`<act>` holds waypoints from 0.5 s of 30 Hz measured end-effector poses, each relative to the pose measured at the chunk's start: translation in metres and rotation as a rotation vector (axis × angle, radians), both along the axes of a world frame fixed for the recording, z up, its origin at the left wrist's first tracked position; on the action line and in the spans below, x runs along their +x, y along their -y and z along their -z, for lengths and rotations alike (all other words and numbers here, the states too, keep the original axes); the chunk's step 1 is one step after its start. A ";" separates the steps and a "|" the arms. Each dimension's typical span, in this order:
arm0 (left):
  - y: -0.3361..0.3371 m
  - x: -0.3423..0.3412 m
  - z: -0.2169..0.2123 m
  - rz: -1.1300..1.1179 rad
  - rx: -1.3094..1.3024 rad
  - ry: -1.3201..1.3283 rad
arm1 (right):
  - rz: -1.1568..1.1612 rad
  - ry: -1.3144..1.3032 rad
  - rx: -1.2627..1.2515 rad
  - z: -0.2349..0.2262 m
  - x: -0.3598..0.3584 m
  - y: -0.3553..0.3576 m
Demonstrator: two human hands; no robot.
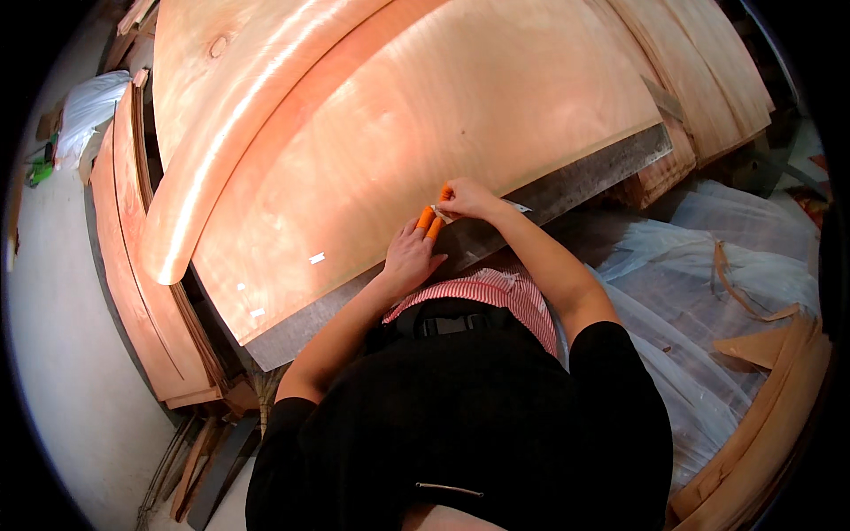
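A large pale orange wood veneer sheet lies on a grey table in front of me. My left hand rests flat at the sheet's near edge, two fingers capped with orange finger covers. My right hand, also with an orange fingertip cover, pinches a small white strip of tape at the sheet's edge, just beyond the left hand's fingertips. Small white tape pieces sit on the veneer further left.
A rolled-up veneer edge curls at the left. Veneer stacks stand at the left and more veneer stacks at the far right. Clear plastic sheeting and veneer scraps lie at the right. White bag on the floor.
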State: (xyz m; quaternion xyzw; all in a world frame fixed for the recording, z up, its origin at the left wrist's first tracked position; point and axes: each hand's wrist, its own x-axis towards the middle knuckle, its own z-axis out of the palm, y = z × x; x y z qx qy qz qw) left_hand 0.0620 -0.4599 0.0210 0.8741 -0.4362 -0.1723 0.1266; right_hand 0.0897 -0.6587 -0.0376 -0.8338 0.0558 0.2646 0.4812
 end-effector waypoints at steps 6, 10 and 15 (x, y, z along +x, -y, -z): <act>0.000 -0.006 -0.007 -0.237 -0.078 -0.156 | 0.017 -0.014 0.092 0.004 -0.002 0.005; -0.009 -0.012 -0.001 -0.257 -0.155 -0.085 | 0.037 -0.044 0.145 0.009 -0.003 0.004; -0.003 -0.010 0.006 -0.116 -0.100 0.027 | 0.043 -0.082 0.168 0.010 -0.002 0.004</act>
